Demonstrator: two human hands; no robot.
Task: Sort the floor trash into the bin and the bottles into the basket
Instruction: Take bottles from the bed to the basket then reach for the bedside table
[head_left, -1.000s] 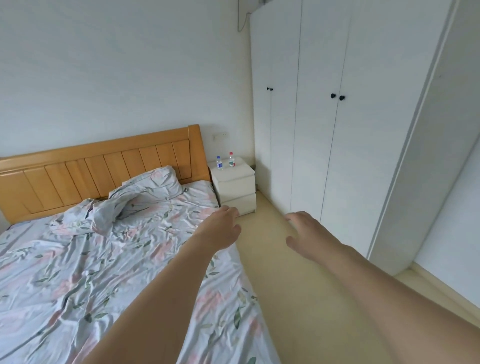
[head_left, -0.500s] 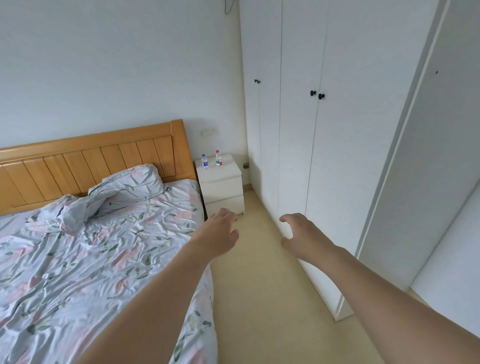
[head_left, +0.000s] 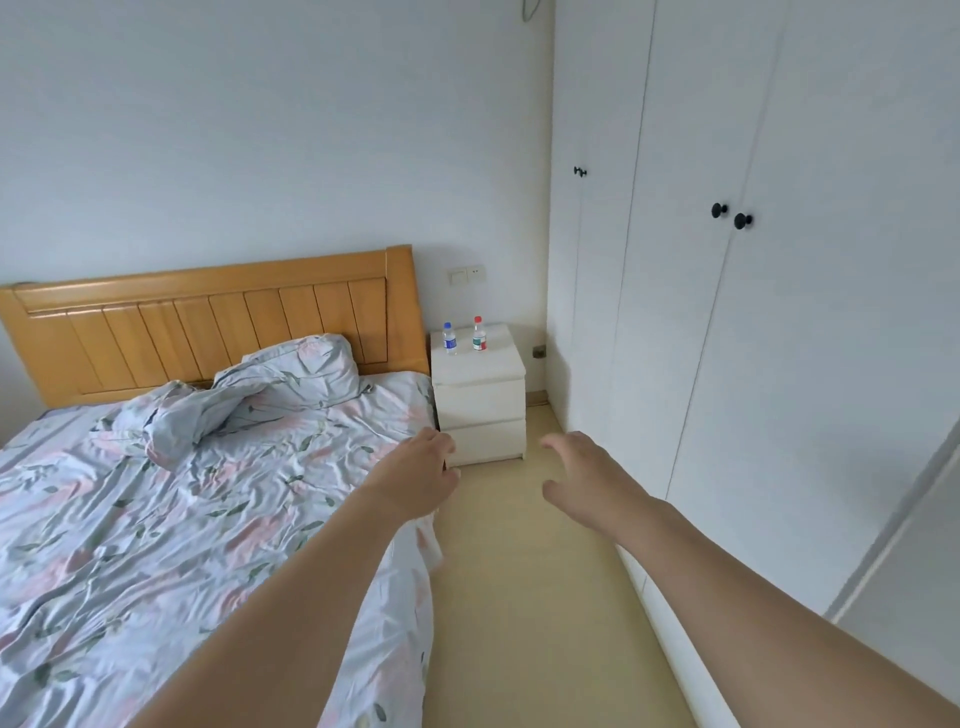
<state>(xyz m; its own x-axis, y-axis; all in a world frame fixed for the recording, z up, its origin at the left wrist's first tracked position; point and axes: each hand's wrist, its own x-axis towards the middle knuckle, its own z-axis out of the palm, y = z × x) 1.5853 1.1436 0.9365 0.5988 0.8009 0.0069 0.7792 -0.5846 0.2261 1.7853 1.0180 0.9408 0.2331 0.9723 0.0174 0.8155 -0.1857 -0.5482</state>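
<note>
Two bottles stand on the nightstand (head_left: 480, 374) in the far corner, between the bed (head_left: 208, 493) and the wardrobe (head_left: 779, 364): a blue-capped bottle (head_left: 450, 339) on the left and a red-capped bottle (head_left: 479, 334) just beside it on the right, apart from each other. Each stands upright on its base, long axis vertical, cap pointing at the ceiling; upright near the back of the top is the stable way to park them, and it leaves the bodies free for a side grip. Neither bin nor basket is in view, and no trash shows on the visible strip of floor (head_left: 519, 597).

Your left hand (head_left: 415, 475) and right hand (head_left: 582, 475) reach forward at the same height, well short of the nightstand. Both are empty, fingers loosely spread and slightly curled, palms down. The left hand hangs over the bed's corner, the right over the bare floor beside the wardrobe. The posture suggests an approach to the bottles, one hand for each, with the walk along the aisle not yet finished.
</note>
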